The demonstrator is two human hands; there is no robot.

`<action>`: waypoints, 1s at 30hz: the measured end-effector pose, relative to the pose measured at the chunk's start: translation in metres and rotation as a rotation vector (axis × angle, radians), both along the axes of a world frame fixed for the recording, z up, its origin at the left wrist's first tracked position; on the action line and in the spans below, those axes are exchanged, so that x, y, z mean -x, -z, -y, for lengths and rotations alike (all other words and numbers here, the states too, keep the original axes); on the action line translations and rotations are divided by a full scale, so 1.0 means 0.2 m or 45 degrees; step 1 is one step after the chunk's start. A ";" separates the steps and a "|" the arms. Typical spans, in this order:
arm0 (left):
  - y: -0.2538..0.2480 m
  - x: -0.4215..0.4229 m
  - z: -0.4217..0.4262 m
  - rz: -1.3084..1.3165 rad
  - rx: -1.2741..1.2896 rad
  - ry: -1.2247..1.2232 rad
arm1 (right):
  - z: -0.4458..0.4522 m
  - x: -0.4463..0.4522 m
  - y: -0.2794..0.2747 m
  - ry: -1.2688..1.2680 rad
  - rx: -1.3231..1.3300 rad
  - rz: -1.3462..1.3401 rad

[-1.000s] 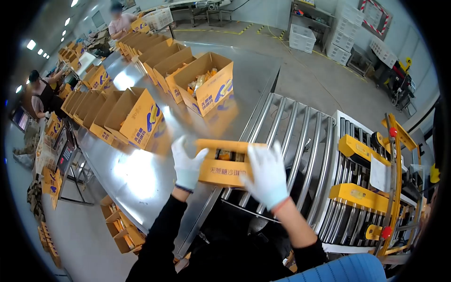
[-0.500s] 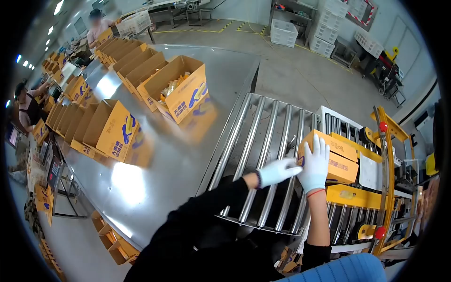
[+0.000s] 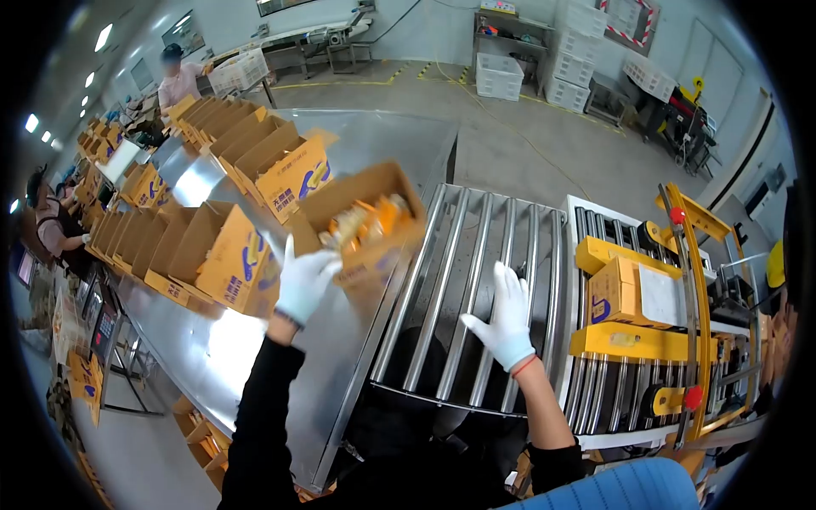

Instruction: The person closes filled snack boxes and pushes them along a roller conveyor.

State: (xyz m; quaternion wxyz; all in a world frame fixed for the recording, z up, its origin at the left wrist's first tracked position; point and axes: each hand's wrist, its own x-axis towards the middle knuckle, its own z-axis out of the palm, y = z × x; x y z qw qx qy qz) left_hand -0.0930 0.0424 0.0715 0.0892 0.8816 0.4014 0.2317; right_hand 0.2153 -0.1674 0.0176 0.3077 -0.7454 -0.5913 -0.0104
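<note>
An open cardboard carton (image 3: 382,255), blurred, holds several small orange and clear packets (image 3: 365,223). It stands tilted at the right edge of the metal table (image 3: 319,374), close to the rollers. My left hand (image 3: 306,285), in a white glove, is at the carton's near left corner, fingers spread; whether it grips the wall is unclear. Over the metal roller conveyor (image 3: 438,340) my gloved right hand (image 3: 503,319) is open, thumb and fingers apart, with nothing in it. Beyond it, a closed carton (image 3: 616,293) lies between yellow guide rails (image 3: 629,342) of a machine.
Two rows of open cartons (image 3: 293,178) (image 3: 225,263) stand on the table's far and left parts. A yellow frame with red knobs (image 3: 693,395) spans the machine on the right. White crates (image 3: 500,76) stand on the floor behind. Other people (image 3: 180,81) work at the back left.
Both hands have left the closed carton, which now sits deeper between the rails. The packet-filled carton has shifted right and nearer; my left hand has moved left to it.
</note>
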 end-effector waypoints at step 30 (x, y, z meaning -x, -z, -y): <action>0.43 -1.35 0.53 0.752 0.914 0.374 | 0.21 -0.41 -0.19 0.231 0.349 0.423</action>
